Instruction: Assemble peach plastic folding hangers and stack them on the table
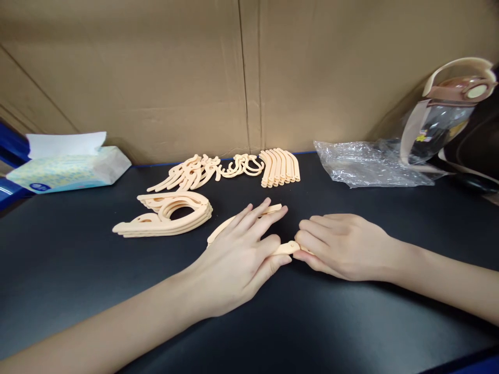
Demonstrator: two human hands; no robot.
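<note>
My left hand (239, 254) pinches a beige plastic hanger piece (286, 248) between thumb and index finger. Its other fingers stretch over a second, curved hanger arm (222, 228) on the black table. My right hand (343, 246) is closed around the other end of the pinched piece, so much of that piece is hidden. Left of my hands lies a stack of folded hangers (171, 223). Farther back are a pile of loose hanger parts (191, 174), a few small hooks (244, 165) and a neat row of curved hanger arms (279, 166).
A tissue pack (74, 166) sits at the back left. Clear plastic bags (362, 163) lie at the back right, beside a drinking bottle (444, 122) with a beige handle. Brown cardboard (175, 78) stands behind the black table (273, 332).
</note>
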